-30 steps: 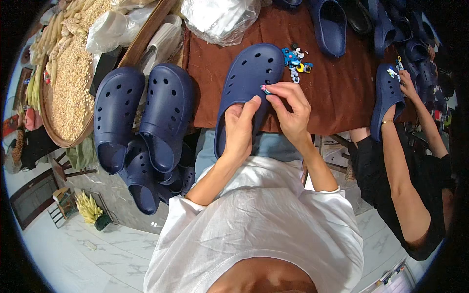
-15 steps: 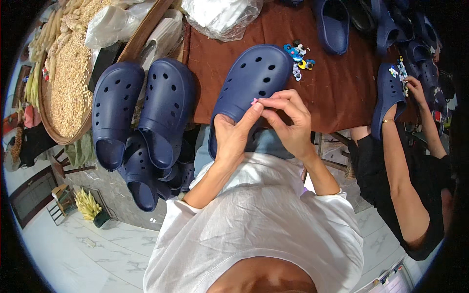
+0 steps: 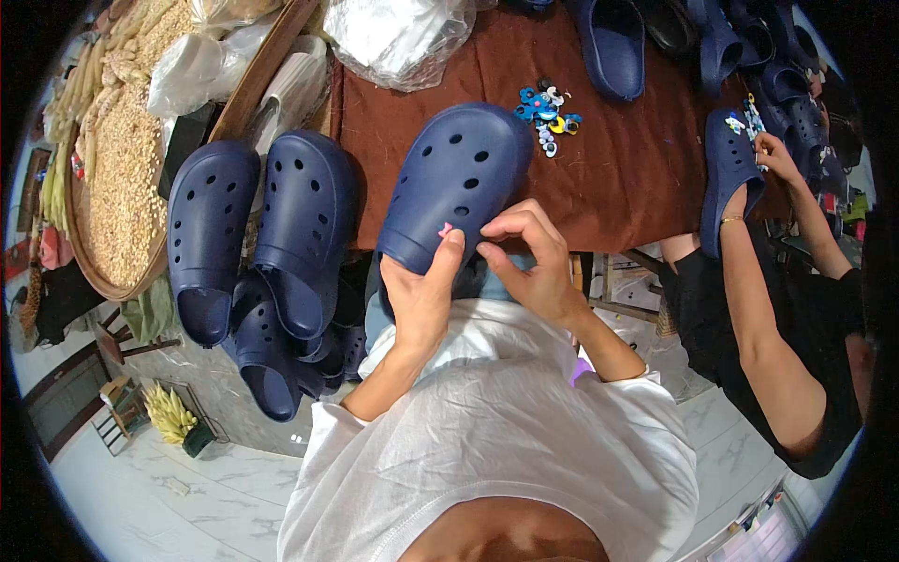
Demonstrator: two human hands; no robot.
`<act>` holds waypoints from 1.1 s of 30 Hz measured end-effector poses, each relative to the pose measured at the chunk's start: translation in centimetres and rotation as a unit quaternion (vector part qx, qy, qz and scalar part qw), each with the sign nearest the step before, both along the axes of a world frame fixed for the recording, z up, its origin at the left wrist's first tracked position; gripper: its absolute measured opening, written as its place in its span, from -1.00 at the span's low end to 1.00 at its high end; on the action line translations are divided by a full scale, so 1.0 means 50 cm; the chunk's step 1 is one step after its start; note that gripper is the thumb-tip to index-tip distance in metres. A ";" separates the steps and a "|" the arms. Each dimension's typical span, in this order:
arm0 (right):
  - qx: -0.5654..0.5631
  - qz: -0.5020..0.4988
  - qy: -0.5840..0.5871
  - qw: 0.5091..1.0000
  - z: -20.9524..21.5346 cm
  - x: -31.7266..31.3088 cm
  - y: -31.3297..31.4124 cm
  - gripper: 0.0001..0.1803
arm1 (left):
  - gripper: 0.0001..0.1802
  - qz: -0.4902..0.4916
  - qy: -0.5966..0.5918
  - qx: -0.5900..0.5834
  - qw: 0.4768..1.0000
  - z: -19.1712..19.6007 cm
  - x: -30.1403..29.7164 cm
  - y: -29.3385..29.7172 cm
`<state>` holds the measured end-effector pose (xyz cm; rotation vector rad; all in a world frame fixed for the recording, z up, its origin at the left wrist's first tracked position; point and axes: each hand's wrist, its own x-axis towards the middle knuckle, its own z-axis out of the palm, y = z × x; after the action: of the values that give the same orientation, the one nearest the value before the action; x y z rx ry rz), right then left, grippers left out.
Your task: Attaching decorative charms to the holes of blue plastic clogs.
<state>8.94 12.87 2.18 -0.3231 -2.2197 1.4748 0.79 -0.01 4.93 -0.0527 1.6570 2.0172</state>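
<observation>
A navy blue clog point(image 3: 435, 178) with round vent holes is in front of me, toe pointing away. My left hand point(image 3: 419, 298) grips it at the opening, fingers tucked inside and out of sight, thumb on top. Beside that thumb tip a small pink bow-shaped charm point(image 3: 446, 229) sits on the clog's upper. My right hand point(image 3: 536, 262) hovers just right of the charm; thumb and forefinger are curved and slightly apart, with nothing visible between them. A small pile of colourful shoe charms point(image 3: 546, 112) lies on the brown cloth beyond the clog.
Several navy clogs point(image 3: 304, 225) are stacked at the left, beside a tray of pale grains point(image 3: 122, 215). A clear plastic bag point(image 3: 398, 42) lies at the back. More clogs point(image 3: 607, 51) lie far right, where another person's hands point(image 3: 777, 159) hold a charm-decorated clog point(image 3: 729, 173).
My right thumb and forefinger have parted and drawn back from the pink charm, which stays by my left thumb. The whole view has shifted slightly.
</observation>
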 end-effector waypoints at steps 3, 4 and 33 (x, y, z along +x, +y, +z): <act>-0.062 0.011 -0.015 0.998 -0.013 0.002 -0.007 -0.79 | -0.84 -0.011 0.001 -0.030 0.999 -0.004 0.008 -0.006; -0.063 0.013 -0.034 0.997 -0.020 0.004 -0.005 -0.78 | -0.85 -0.018 -0.017 -0.027 0.999 -0.011 0.011 -0.009; 0.240 -0.166 -0.176 0.940 -0.135 -0.144 0.330 -0.73 | -0.50 0.006 -0.339 0.233 0.912 -0.076 -0.069 0.004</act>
<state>1.72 29.36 -4.59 -0.7964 -2.5494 0.7072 -2.65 0.21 1.15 -0.5269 0.7319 2.0235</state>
